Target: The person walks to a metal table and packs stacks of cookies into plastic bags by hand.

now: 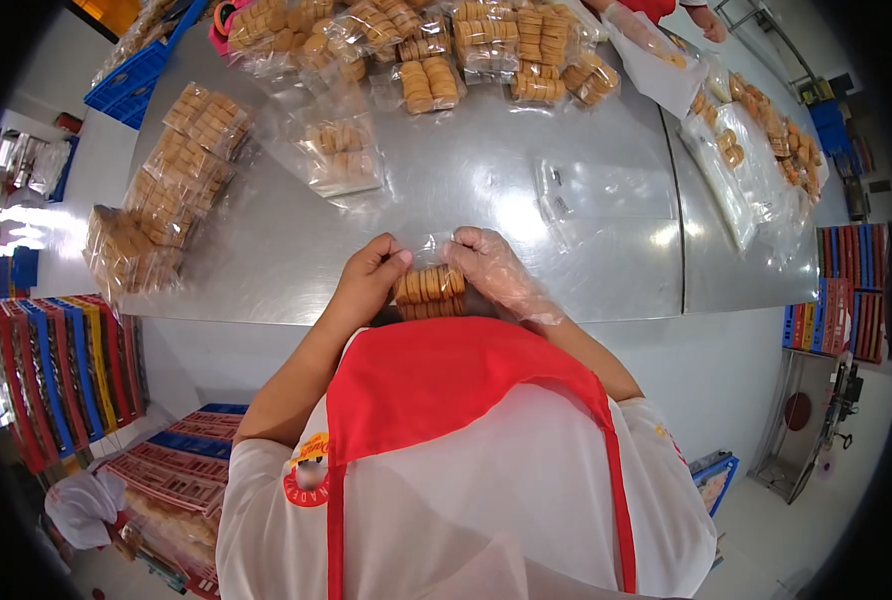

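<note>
Bag of round biscuits (431,287), made of clear plastic, is between your hands at the near edge of the shiny metal desk (446,180), just in front of your red apron (446,375). Your bare left hand (373,268) is closed, thumb and fingers pinching film at one upper side; your right hand (488,270), in a thin clear glove, is closed at the other side. Whether the bag's bottom rests on metal or hangs from your grip, you cannot tell from this view.

The main risk is a drop towards your lap — the bag is so near the edge that one slack pinch could tip it over. An uneven pull could split the film or skew its mouth, and a hard squeeze could crack biscuits in the rows. Loose glove film could get pinched in with the plastic, since both are clear and the glare hides folds. To your left, overlapping filled packets (181,165) reach close to the edge; a wide elbow could nudge the nearest off.
</note>
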Available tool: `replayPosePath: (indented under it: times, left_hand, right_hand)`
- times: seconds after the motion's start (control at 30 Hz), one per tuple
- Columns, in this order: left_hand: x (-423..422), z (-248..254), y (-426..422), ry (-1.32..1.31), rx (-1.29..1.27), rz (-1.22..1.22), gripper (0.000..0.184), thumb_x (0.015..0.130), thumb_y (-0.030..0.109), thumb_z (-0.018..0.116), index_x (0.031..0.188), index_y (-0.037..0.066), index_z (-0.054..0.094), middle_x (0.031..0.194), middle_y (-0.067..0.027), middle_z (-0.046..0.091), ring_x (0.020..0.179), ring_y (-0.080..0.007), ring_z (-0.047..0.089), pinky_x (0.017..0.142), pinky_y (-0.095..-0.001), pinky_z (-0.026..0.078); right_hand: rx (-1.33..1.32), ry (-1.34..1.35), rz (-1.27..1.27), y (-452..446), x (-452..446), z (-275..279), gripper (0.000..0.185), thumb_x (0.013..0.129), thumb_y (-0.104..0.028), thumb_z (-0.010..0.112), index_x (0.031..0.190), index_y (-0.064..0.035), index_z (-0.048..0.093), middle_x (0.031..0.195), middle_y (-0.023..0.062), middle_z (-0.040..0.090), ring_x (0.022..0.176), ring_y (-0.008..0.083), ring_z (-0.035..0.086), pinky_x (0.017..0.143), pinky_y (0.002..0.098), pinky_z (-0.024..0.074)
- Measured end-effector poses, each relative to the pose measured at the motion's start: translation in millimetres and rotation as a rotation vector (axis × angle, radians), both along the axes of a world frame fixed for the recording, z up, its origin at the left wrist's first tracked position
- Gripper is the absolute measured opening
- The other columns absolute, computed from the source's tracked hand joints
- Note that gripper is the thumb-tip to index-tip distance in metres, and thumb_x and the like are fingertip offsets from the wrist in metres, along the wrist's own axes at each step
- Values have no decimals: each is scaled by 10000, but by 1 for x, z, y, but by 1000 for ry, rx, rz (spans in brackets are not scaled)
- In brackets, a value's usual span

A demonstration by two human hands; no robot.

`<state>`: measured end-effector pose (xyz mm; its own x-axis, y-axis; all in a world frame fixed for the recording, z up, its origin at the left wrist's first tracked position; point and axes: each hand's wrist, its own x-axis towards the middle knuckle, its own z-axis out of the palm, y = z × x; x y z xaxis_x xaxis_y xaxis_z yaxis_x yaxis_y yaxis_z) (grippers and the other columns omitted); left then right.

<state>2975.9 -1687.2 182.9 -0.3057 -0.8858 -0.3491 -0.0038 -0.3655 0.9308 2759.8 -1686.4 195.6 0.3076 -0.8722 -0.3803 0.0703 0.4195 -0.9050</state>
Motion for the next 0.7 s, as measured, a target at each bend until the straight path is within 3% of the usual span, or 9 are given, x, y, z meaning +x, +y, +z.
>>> replayPosePath:
  times: [0.13,0.23,0.43,0.53,0.7]
  left_hand:
    - [-3,-6,-6,56,17,31,132,954,114,604,856,52,540,780,21,538,696,-58,456,614,-228,396]
    - [-3,-15,-6,99,37,38,114,942,82,612,861,53,537,784,16,545,704,-56,463,620,-225,398]
    - [-8,-11,-2,205,33,137,83,900,-13,580,873,47,529,801,-5,574,730,-69,532,647,-232,437]
    - [-4,-7,-4,331,196,159,77,887,-39,555,907,26,589,843,-44,616,780,-103,581,747,-243,475]
    - [3,-2,-9,129,327,27,162,901,-20,531,992,-41,663,967,-109,668,875,-163,640,807,-284,520]
  right_hand:
    - [91,-29,-80,-1,6,18,158,938,-175,608,904,-21,622,836,2,584,784,85,518,720,266,449]
    - [59,185,-5,-10,0,-10,137,918,-163,616,905,-27,624,843,11,591,786,97,530,722,273,453]
    - [154,-60,-92,-9,5,1,124,887,-144,620,944,-35,637,858,29,618,842,110,559,774,259,457]
    - [253,-80,-78,-7,3,23,143,877,-126,606,970,-34,663,858,41,628,866,116,571,811,261,463]
    - [178,110,33,-13,-2,-11,179,874,-118,586,978,-15,690,891,73,649,851,148,589,806,286,481]
